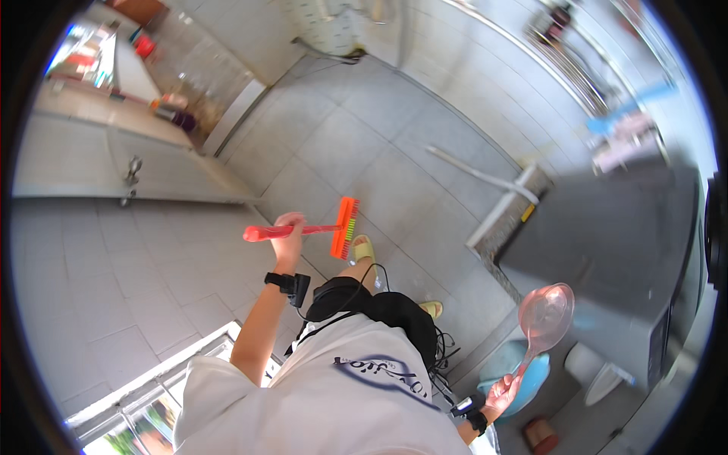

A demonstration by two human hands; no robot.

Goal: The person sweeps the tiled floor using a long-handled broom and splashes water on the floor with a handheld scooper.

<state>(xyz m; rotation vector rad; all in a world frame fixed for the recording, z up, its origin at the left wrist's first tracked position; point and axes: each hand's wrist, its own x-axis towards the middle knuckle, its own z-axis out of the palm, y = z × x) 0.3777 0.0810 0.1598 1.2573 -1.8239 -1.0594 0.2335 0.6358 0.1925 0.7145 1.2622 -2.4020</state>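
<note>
Grey tile floor (326, 144); white tiled wall (462, 68); pale door (68, 159) (metal handle (133, 170)) at left; bright window (140, 428) lower left

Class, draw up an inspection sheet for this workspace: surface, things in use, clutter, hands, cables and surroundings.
Surface: grey tiled floor.
Things in use: orange-headed brush with red handle; translucent pink dipper. Whether the brush touches the floor: cannot tell.
Clutter: pale pipe lying across tiles; light-blue basin near the right hand.
Hands: left hand grips the brush handle; right hand grips the dipper handle.
Cables: black cables hang around the wearer's waist.
Surroundings: white door at left, large grey unit at right.
</note>
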